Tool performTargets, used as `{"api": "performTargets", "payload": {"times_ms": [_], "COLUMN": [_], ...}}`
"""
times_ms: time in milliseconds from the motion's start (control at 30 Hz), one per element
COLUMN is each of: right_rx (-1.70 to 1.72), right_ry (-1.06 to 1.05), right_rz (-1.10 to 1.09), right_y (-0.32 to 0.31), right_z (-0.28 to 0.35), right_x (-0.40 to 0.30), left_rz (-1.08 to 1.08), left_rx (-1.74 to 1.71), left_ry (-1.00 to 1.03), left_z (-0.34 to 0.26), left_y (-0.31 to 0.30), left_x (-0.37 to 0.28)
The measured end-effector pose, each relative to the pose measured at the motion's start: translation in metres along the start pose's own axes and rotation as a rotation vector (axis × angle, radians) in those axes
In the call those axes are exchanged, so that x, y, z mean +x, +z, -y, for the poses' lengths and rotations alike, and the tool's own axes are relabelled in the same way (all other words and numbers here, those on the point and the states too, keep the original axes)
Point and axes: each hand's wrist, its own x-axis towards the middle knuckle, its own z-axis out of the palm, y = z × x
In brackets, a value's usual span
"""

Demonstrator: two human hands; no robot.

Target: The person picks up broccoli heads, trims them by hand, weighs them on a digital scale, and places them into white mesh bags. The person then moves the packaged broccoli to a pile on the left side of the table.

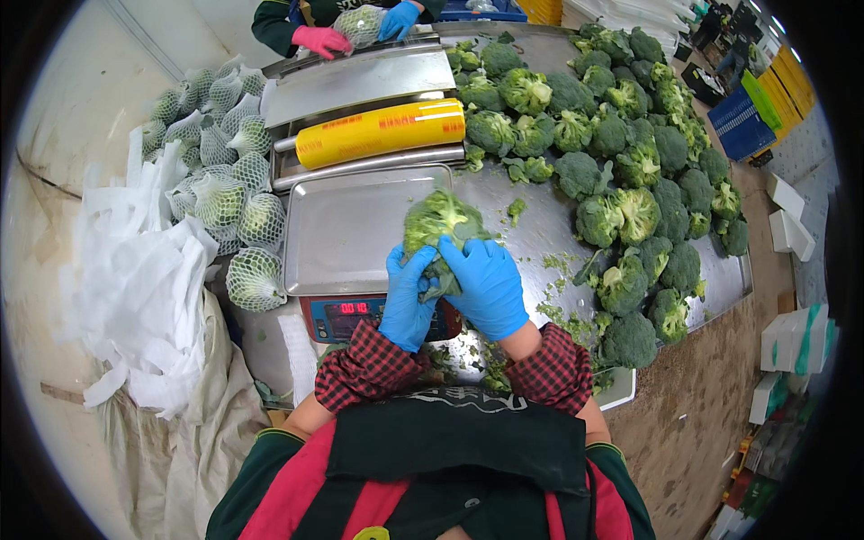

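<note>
Both my hands wear blue gloves and hold one broccoli head (440,219) with its stem side facing up. My left hand (408,293) grips its near left side, the fingers at a leaf. From the right, my right hand (487,283) presses its thumb near the stem and leaves. The broccoli is above the right edge of a metal weighing tray (364,229). Under the tray, a digital scale (347,318) shows a lit red display, partly covered by my left hand and sleeve.
Loose broccoli heads (607,162) pile on the steel table (523,236) at right. Netted broccoli heads (219,182) and white foam nets (142,297) lie left. A yellow film roll (381,133) sits beyond the tray. A co-worker's gloved hands (358,30) hold a netted head across the table.
</note>
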Motion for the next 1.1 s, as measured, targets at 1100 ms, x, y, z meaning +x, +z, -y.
{"api": "performTargets", "payload": {"times_ms": [1100], "right_rx": [0.896], "right_ry": [0.412], "right_rz": [-0.137], "right_y": [-0.001], "right_z": [-0.070], "right_x": [0.007], "left_rz": [0.503], "left_rx": [0.888], "left_ry": [0.743], "left_z": [-0.007], "left_y": [-0.006], "left_x": [0.038]}}
